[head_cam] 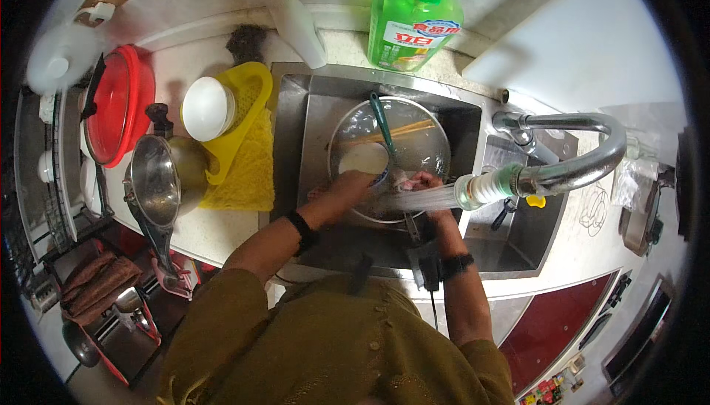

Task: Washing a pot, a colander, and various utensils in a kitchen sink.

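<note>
A round wok (338,127) with a pale rim sits in the left basin of the steel sink (316,100). My left hand (355,186), partly blurred, grips the near edge of a white bowl (363,160) with blue pattern on its outside, inside the wok. My right hand (430,182) holds a wet, crumpled dishcloth (405,181) beside the bowl. Water streams from the faucet (582,175) across the wok near this hand. Wooden chopsticks (413,127) and a green-handled utensil (381,119) lie in the wok. My left fingertips are hidden.
A green dish-soap bottle (416,28) stands behind the sink. To the left are stacked white bowls (208,108) on a yellow draining basket (258,80), a yellow cloth (244,183), a steel pot (158,180) and a red-rimmed lid (119,105). The smaller right basin (521,244) holds a small black-handled tool (503,213).
</note>
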`<act>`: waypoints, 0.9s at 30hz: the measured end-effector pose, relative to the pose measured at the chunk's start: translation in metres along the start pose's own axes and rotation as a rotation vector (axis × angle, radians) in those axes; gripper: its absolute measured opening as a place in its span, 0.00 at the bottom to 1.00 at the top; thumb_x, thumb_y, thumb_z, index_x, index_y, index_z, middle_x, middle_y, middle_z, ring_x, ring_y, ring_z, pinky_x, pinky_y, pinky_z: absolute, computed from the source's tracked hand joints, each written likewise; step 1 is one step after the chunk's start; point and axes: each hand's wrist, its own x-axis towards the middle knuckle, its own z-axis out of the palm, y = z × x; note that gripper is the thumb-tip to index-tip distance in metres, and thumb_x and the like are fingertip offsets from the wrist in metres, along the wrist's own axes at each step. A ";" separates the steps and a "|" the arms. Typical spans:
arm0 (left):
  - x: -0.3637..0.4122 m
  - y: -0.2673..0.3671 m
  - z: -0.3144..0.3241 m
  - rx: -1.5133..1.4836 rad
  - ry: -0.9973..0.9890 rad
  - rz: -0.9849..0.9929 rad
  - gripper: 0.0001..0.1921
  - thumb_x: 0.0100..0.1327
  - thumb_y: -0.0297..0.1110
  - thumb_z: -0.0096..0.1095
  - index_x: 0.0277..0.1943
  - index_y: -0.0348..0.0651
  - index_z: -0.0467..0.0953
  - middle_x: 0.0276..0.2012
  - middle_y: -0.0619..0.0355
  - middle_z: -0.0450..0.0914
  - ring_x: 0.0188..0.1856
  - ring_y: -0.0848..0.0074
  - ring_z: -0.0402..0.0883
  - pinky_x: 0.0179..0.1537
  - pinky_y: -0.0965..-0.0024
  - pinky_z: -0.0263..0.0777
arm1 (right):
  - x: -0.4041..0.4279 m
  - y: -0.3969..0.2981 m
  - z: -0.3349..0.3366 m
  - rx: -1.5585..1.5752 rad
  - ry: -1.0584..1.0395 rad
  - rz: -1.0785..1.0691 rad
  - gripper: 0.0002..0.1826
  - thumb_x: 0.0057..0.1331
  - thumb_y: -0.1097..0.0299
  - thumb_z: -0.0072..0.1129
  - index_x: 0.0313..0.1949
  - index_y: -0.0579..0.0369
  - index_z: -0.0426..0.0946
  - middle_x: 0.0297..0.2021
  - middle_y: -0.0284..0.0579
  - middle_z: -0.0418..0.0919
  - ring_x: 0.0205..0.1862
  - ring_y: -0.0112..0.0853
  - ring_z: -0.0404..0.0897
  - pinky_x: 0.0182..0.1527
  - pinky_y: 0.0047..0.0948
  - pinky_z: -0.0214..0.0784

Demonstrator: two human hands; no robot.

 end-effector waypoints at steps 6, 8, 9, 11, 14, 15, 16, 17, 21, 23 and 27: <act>-0.007 0.034 -0.022 -0.846 -0.142 -0.140 0.15 0.54 0.32 0.57 0.46 0.40 0.72 0.39 0.53 0.76 0.43 0.68 0.75 0.47 0.67 0.66 | -0.044 -0.096 0.008 0.557 -0.013 -0.051 0.07 0.59 0.73 0.47 0.38 0.56 0.71 0.47 0.46 0.70 0.46 0.34 0.71 0.47 0.31 0.63; -0.010 0.028 -0.009 -0.949 -0.175 0.024 0.15 0.54 0.30 0.57 0.46 0.40 0.71 0.43 0.52 0.74 0.44 0.68 0.74 0.47 0.66 0.66 | -0.041 -0.116 0.013 -0.413 0.146 -0.456 0.12 0.62 0.66 0.44 0.43 0.56 0.70 0.53 0.53 0.63 0.53 0.39 0.65 0.54 0.36 0.55; -0.012 0.026 -0.003 -0.585 -0.082 0.177 0.15 0.54 0.31 0.58 0.45 0.39 0.71 0.43 0.54 0.75 0.44 0.71 0.74 0.47 0.67 0.66 | -0.037 -0.113 0.017 -0.413 0.150 -0.462 0.12 0.62 0.66 0.44 0.43 0.56 0.70 0.53 0.53 0.63 0.53 0.39 0.65 0.54 0.36 0.55; -0.015 0.046 0.000 -0.221 -0.006 0.346 0.15 0.54 0.31 0.59 0.44 0.39 0.72 0.42 0.57 0.75 0.44 0.74 0.73 0.47 0.67 0.66 | -0.031 -0.098 0.021 -0.453 0.352 -0.498 0.17 0.62 0.61 0.43 0.46 0.56 0.70 0.51 0.56 0.63 0.53 0.46 0.63 0.57 0.39 0.50; -0.031 0.080 -0.020 -1.095 0.120 0.081 0.14 0.54 0.33 0.59 0.43 0.39 0.72 0.38 0.57 0.77 0.40 0.76 0.74 0.44 0.69 0.68 | -0.023 -0.101 0.026 -0.226 0.431 -0.417 0.17 0.62 0.60 0.44 0.45 0.56 0.70 0.51 0.54 0.64 0.52 0.46 0.64 0.56 0.39 0.52; -0.031 0.074 -0.022 -0.855 0.017 0.112 0.13 0.55 0.30 0.56 0.44 0.39 0.72 0.36 0.56 0.77 0.39 0.75 0.75 0.44 0.69 0.67 | -0.016 -0.100 0.023 -0.227 0.436 -0.433 0.17 0.62 0.60 0.44 0.45 0.56 0.70 0.51 0.54 0.64 0.52 0.46 0.64 0.56 0.39 0.52; -0.033 0.075 -0.026 -0.615 -0.091 0.140 0.13 0.55 0.27 0.53 0.44 0.38 0.71 0.34 0.55 0.78 0.38 0.73 0.75 0.43 0.70 0.66 | -0.011 -0.094 0.016 -0.037 0.355 -0.303 0.18 0.63 0.59 0.43 0.47 0.56 0.69 0.50 0.53 0.65 0.51 0.44 0.65 0.55 0.37 0.53; -0.036 0.079 -0.027 -0.608 -0.092 0.153 0.13 0.55 0.27 0.53 0.44 0.38 0.71 0.34 0.55 0.78 0.38 0.73 0.75 0.43 0.70 0.66 | -0.009 -0.090 0.009 0.151 0.270 -0.175 0.19 0.63 0.58 0.43 0.49 0.56 0.68 0.49 0.52 0.66 0.50 0.42 0.66 0.54 0.35 0.55; -0.051 0.098 -0.035 -0.458 -0.089 0.162 0.14 0.53 0.25 0.55 0.45 0.36 0.70 0.31 0.51 0.78 0.34 0.77 0.75 0.39 0.70 0.67 | 0.009 -0.072 -0.003 0.129 0.437 -0.124 0.23 0.65 0.56 0.40 0.53 0.60 0.61 0.42 0.45 0.71 0.46 0.31 0.68 0.51 0.28 0.57; -0.057 0.101 -0.036 -0.374 -0.019 0.255 0.14 0.53 0.25 0.56 0.44 0.35 0.70 0.31 0.48 0.77 0.34 0.78 0.75 0.38 0.70 0.67 | 0.000 -0.072 -0.004 0.156 0.484 -0.158 0.22 0.64 0.59 0.41 0.51 0.62 0.64 0.43 0.44 0.71 0.48 0.31 0.68 0.52 0.28 0.56; -0.060 0.110 -0.040 -0.452 -0.119 0.105 0.13 0.55 0.28 0.54 0.44 0.36 0.71 0.36 0.56 0.76 0.38 0.80 0.71 0.42 0.71 0.66 | -0.041 -0.094 0.014 0.267 0.385 -0.255 0.19 0.59 0.65 0.39 0.46 0.63 0.69 0.47 0.48 0.70 0.51 0.38 0.67 0.57 0.32 0.52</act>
